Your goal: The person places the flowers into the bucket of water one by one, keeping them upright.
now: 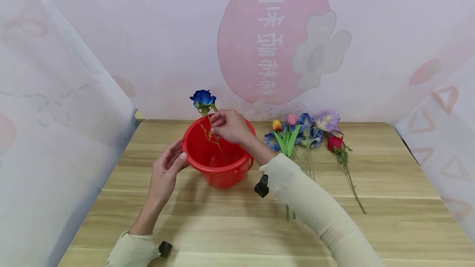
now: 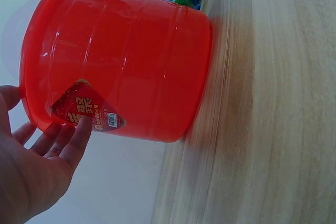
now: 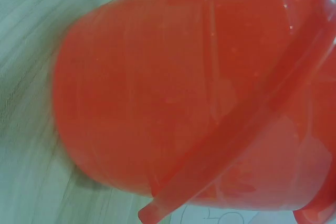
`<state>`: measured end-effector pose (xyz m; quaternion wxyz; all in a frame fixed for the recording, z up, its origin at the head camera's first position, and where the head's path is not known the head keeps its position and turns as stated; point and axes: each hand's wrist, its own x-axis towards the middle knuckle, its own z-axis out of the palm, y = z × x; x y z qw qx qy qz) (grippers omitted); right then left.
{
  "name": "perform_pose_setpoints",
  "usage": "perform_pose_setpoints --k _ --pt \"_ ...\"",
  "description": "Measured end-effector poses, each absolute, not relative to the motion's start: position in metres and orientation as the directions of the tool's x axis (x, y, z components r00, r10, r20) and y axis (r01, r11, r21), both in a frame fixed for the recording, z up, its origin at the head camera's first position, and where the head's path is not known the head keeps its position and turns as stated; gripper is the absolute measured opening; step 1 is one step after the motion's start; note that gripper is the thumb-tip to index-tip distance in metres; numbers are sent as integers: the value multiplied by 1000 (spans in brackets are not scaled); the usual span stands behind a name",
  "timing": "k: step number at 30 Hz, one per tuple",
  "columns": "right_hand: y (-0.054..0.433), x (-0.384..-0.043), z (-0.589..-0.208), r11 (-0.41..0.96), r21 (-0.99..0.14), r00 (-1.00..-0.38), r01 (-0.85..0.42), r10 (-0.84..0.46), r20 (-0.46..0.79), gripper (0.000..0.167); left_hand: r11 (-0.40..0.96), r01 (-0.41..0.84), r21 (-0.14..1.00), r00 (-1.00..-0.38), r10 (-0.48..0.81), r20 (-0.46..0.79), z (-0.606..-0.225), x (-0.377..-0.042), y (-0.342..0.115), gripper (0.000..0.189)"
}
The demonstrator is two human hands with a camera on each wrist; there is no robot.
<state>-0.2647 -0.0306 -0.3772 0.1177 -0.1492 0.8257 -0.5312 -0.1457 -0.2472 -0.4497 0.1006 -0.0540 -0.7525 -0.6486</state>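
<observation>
A red plastic bucket (image 1: 221, 179) stands upright on the table, and my left hand (image 1: 164, 176) holds it at the left side of its rim. In the left wrist view the thumb is at the rim and the fingers lie against the wall, over a diamond-shaped label (image 2: 86, 107). My right hand (image 1: 231, 127) pinches the stem of a blue rose (image 1: 203, 99) above the bucket's opening. The bloom leans up to the left, beyond the far rim, while the lower stem reaches down inside. Only the bucket's side and handle (image 3: 236, 124) show in the right wrist view.
Right of the bucket lie a yellow-red tulip (image 1: 277, 125), a pink tulip (image 1: 292, 119), blue flowers (image 1: 305, 129) and a purple one (image 1: 328, 121). A red rose (image 1: 335, 143) lies farther right. My right forearm crosses over some stems. A printed curtain hangs behind the wooden table (image 1: 230, 226).
</observation>
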Motion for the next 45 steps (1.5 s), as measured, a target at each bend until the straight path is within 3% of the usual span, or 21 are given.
perform_pose_setpoints --k 13,19,25,38,45 --pt "-32 -267 -379 460 -886 -925 -53 -358 -131 32 145 217 965 -973 -52 226 -449 -146 -247 52" --pt "-25 -260 -375 439 -895 -930 -75 -354 -95 33 150 214 965 -973 -57 224 -451 -145 -246 52" --pt "-9 -254 -366 336 -934 -934 -125 -356 -3 35 151 222 963 -971 -56 233 -452 -146 -246 51" --pt "66 -233 -346 111 -991 -965 -70 -260 39 42 143 216 966 -972 -63 226 -451 -147 -246 51" --pt "123 -223 -352 113 -991 -984 -67 -173 46 46 147 215 965 -972 -62 226 -452 -147 -246 51"
